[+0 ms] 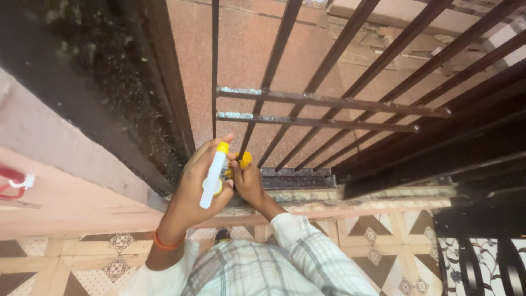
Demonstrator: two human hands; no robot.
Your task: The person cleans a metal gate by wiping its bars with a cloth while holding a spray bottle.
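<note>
Head view, looking down at both hands in front of a dark metal gate (339,104).

Left hand (200,183): fingers curled round a slim white bottle (212,178) w/ a yellow cap (222,147); grip is closed, thumb side toward the camera, fingertips wrapped behind the bottle. Bottle is tilted, cap end up and toward the gate, base end down toward the palm. An orange thread band (164,243) sits on the left wrist.

Right hand (249,183): fingers bent and pinched on a small yellow object (245,159) (kind cannot be told; partly hidden by the fingers). It lies just beside the left hand, the two touching or nearly so near the bottle's lower half. A second bit of yellow shows between the hands, but its shape is unclear.

Position: both hands are held over the gate's lower frame, next to the dusty grey sill plate (298,178) at the foot of the bars.

Surroundings: two horizontal rails cross the slanted bars above the hands; pink wall (60,203) at left; patterned floor tiles (383,241) below; checked shirt sleeves (307,249) at bottom (the person's own). A red item (11,183) shows at the far left edge.
</note>
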